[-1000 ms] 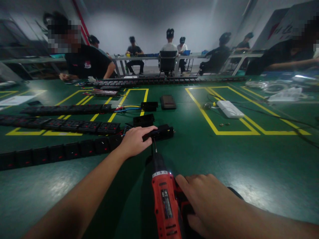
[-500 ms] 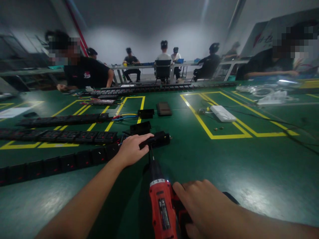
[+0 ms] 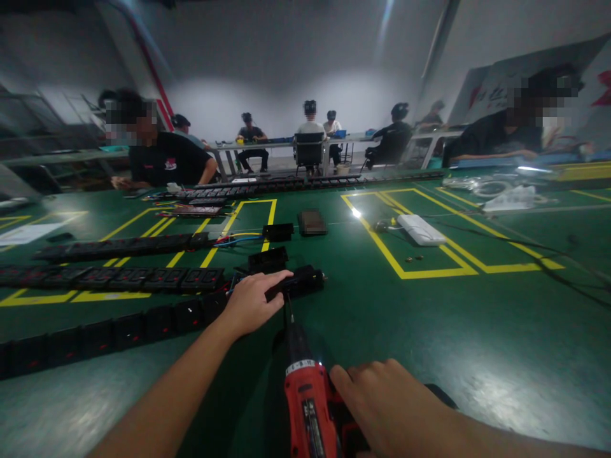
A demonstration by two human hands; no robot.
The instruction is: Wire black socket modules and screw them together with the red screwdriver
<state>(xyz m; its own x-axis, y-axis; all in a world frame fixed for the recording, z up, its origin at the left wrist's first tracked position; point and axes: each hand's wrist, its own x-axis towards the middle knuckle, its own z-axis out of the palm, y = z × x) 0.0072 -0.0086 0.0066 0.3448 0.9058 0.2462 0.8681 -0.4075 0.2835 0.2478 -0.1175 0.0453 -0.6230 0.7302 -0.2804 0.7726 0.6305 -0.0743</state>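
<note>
My left hand (image 3: 251, 304) grips the black end housing (image 3: 308, 280) of a long socket strip (image 3: 128, 336), thumb below and index finger along the top. My right hand (image 3: 389, 394) is wrapped round the handle of a red and black cordless drill (image 3: 308, 394). The drill's long bit (image 3: 289, 308) points away from me, its tip at the near side of the housing, just right of my left thumb. Whether the tip sits in a screw is too small to tell. Behind my left hand lies a loose black end cover (image 3: 268, 259).
Two more socket strips (image 3: 109, 278) lie on the left of the green table (image 3: 429, 337); the farther one has coloured wires (image 3: 241, 238) running to a black end piece (image 3: 278, 232). A white box (image 3: 420, 229) with cables lies right. Several people sit beyond.
The whole view has shifted, so the table and both hands appear slightly lower. Both hands keep their holds, and the drill bit stays at the housing.
</note>
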